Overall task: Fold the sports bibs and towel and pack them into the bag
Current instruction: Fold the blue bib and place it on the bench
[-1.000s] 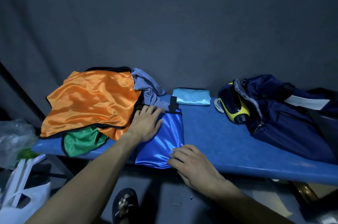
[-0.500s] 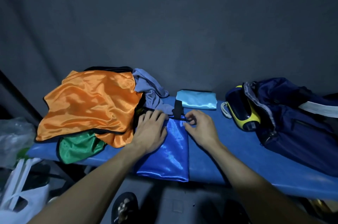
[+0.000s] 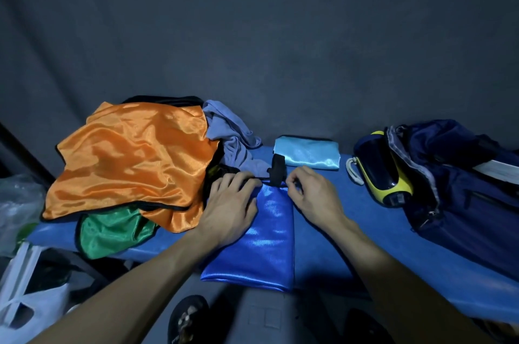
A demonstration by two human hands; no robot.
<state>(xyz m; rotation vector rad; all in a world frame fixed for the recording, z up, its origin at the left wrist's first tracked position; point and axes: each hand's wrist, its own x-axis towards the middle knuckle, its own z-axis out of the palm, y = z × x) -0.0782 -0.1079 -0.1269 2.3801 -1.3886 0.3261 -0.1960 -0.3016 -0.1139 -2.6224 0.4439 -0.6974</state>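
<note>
A shiny royal-blue bib (image 3: 269,234), folded into a long strip, lies on the blue bench (image 3: 351,231) and hangs over its front edge. My left hand (image 3: 227,209) rests flat on the strip's left side, fingers straight. My right hand (image 3: 311,197) pinches the bib's black-trimmed top edge at the far right corner. Left of them is a heap with an orange bib (image 3: 132,164), a green bib (image 3: 112,231) beneath it and a grey towel (image 3: 233,141). A folded light-blue bib (image 3: 307,154) lies behind. The navy bag (image 3: 455,183) stands open at the right.
A yellow and dark object (image 3: 384,172) sticks out of the bag's mouth. White plastic bags (image 3: 25,301) sit on the floor at the lower left. A sandalled foot (image 3: 188,318) shows under the bench. A dark curtain hangs close behind the bench.
My right hand moved from the bib's near end up to its far top edge and now pinches it. My left hand stayed flat on the bib.
</note>
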